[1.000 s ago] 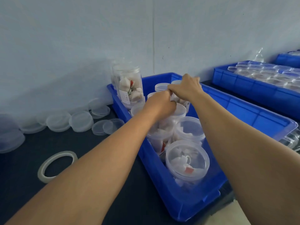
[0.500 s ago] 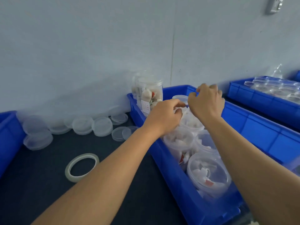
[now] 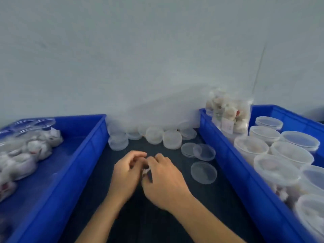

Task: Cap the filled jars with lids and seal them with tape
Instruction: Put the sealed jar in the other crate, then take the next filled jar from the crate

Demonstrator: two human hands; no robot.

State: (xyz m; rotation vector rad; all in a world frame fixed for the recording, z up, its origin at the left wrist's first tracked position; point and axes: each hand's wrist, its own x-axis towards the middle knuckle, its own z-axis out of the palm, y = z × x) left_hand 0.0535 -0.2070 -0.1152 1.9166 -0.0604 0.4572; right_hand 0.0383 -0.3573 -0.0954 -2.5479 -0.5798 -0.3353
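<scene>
My left hand point(image 3: 127, 172) and my right hand point(image 3: 164, 179) meet over the dark table point(image 3: 157, 216) between two blue bins. Their fingers curl around a small white and red packet point(image 3: 146, 171), mostly hidden and blurred. Open filled jars point(image 3: 251, 148) stand in the right blue bin point(image 3: 233, 174), with a tall packed jar point(image 3: 228, 116) at its far end. Clear loose lids point(image 3: 203, 172) lie just right of my hands, and more lids point(image 3: 172, 139) line the wall. No tape roll is in view.
The left blue bin point(image 3: 73, 165) holds clear bags of white packets point(image 3: 26, 151) and a few lids at its back. A stack of lids point(image 3: 118, 142) sits by that bin's far corner. A pale wall closes off the back.
Both hands have left the jars in the right bin and come together low over the table. The view has swung left, bringing the left bin in and losing the tape roll.
</scene>
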